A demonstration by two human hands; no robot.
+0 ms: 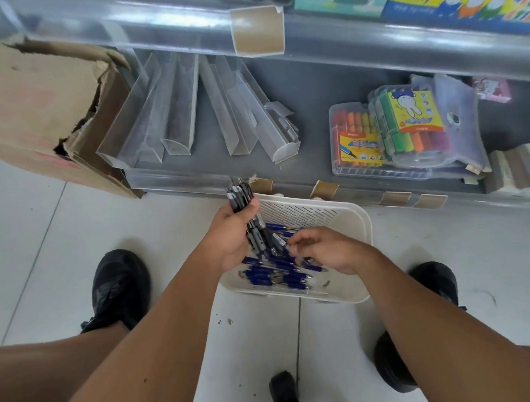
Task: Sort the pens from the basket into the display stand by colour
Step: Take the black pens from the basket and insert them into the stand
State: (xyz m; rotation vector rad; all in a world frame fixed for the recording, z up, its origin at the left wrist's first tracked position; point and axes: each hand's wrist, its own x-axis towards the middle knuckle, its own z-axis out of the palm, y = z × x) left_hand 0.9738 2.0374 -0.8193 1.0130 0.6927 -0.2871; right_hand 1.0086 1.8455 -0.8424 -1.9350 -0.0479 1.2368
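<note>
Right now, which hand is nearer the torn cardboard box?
Left. The left hand, holding black pens, is on the cardboard box side; the right hand works over the basket.

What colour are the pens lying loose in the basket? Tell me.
Blue: the loose pens in the white basket have dark blue barrels, seen best in the head view.

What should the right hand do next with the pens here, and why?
Probably pinch the black pen at its fingers and pass it into the bunch the left hand grips. The right hand hovers over the white basket, where mostly blue pens remain.
</note>
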